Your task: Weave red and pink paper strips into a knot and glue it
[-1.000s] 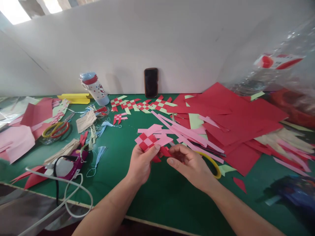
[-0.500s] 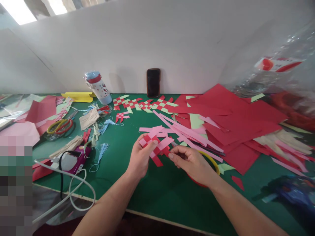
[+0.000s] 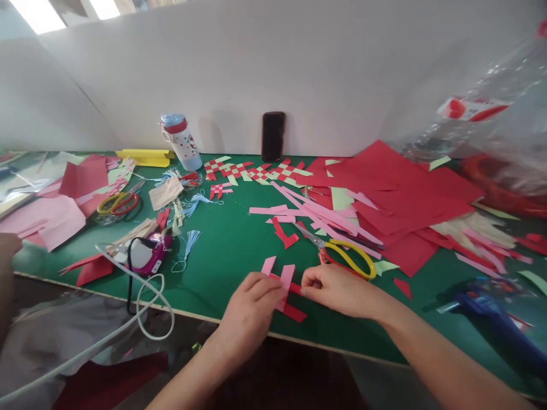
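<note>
A woven piece of red and pink paper strips (image 3: 287, 275) lies low over the green table near its front edge. My left hand (image 3: 254, 302) covers its left part, fingers bent together on it. At its right side, my right hand (image 3: 335, 289) pinches the end of a red strip. Just beyond my right hand lie scissors with yellow and red handles (image 3: 352, 259), blades pointing up and left. Small folded red pieces (image 3: 285, 234) rest beside the blades. Finished-looking red and green woven pieces (image 3: 258, 172) stand in a row at the back.
Pink strips (image 3: 329, 213) and red sheets (image 3: 410, 193) spread at the right. A phone (image 3: 273, 136) and a bottle (image 3: 183, 142) stand at the back. Blue glue gun (image 3: 491, 319) at right; purple device (image 3: 156, 253) with white cable at left. Part of another person's hand shows at far left.
Both hands have come down closer to the table's front edge with the woven piece, which is now turned. The scissors are more visible, and folded red pieces show beside them. The view has shifted slightly.
</note>
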Action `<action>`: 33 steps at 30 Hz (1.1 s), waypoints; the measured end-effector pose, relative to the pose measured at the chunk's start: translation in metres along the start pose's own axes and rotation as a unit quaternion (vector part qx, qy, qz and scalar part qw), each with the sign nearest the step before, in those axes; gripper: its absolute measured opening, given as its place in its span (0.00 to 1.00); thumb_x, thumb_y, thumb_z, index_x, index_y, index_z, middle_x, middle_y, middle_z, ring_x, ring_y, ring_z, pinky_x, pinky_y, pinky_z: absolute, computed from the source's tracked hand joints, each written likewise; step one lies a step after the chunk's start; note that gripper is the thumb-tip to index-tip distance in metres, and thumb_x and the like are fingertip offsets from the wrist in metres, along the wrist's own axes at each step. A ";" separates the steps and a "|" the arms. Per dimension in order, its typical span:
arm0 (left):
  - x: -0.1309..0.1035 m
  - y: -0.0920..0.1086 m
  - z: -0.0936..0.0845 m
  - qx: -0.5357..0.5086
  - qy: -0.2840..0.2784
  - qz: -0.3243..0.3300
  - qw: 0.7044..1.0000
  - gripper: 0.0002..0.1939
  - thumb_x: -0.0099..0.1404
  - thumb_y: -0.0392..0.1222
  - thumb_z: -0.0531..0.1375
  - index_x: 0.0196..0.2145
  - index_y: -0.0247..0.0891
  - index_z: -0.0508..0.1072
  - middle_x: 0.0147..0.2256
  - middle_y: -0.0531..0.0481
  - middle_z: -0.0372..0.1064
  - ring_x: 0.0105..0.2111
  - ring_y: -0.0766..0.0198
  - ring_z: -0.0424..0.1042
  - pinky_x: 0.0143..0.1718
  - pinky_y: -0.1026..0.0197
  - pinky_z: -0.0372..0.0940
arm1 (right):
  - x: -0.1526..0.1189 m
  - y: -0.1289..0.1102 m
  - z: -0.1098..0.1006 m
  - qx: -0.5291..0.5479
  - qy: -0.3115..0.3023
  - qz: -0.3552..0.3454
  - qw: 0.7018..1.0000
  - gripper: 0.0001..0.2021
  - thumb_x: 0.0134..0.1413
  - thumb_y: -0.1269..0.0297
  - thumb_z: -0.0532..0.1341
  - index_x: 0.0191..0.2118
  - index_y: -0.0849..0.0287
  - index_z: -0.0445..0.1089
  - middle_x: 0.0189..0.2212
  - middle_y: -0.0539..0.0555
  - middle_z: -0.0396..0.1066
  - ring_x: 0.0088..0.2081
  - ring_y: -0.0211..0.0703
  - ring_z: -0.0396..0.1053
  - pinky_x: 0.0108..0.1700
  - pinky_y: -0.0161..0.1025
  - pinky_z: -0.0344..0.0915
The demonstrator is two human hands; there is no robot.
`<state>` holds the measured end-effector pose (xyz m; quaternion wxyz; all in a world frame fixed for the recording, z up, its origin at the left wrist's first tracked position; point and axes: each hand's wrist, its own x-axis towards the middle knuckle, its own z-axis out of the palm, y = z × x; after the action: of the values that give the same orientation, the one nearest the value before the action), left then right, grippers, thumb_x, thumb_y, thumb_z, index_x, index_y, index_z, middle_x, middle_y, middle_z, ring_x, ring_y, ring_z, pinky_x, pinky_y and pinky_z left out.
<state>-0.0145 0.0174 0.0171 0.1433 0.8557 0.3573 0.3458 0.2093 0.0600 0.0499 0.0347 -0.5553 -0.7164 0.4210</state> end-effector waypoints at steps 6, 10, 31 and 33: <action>0.016 -0.011 0.017 0.033 -0.100 0.019 0.994 0.12 0.69 0.31 0.51 0.43 0.35 0.74 0.42 0.43 0.74 0.40 0.58 0.71 0.44 0.55 0.71 | 0.002 -0.002 0.002 -0.010 0.006 0.008 1.000 0.10 0.50 0.60 0.60 0.22 0.55 0.69 0.14 0.46 0.63 0.17 0.35 0.60 0.22 0.34 0.52; 0.018 -0.014 0.021 0.029 -0.095 0.008 0.995 0.12 0.68 0.29 0.52 0.38 0.35 0.75 0.38 0.44 0.74 0.37 0.59 0.72 0.43 0.56 0.70 | 0.000 -0.002 0.002 -0.032 0.023 0.006 0.999 0.11 0.51 0.62 0.59 0.20 0.55 0.67 0.13 0.46 0.63 0.18 0.36 0.60 0.25 0.36 0.52; 0.033 0.000 0.022 0.114 -0.192 -0.073 0.972 0.07 0.67 0.35 0.57 0.41 0.41 0.74 0.41 0.48 0.71 0.44 0.59 0.73 0.55 0.53 0.65 | -0.166 0.150 -0.025 -0.254 0.467 0.224 0.817 0.23 0.54 0.48 0.52 0.45 0.60 0.70 0.40 0.67 0.74 0.44 0.64 0.70 0.48 0.55 0.63; 0.037 0.003 0.020 0.122 -0.220 -0.084 0.964 0.06 0.68 0.36 0.57 0.41 0.40 0.74 0.41 0.48 0.70 0.46 0.58 0.72 0.54 0.54 0.66 | -0.168 0.167 -0.026 -0.228 0.422 0.276 0.833 0.26 0.52 0.45 0.54 0.48 0.61 0.68 0.41 0.69 0.72 0.41 0.63 0.71 0.43 0.53 0.65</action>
<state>0.0196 0.0420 0.0225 0.1413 0.8886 0.4270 0.0898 0.4148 -0.0597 0.0294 0.0882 -0.8456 -0.5252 -0.0372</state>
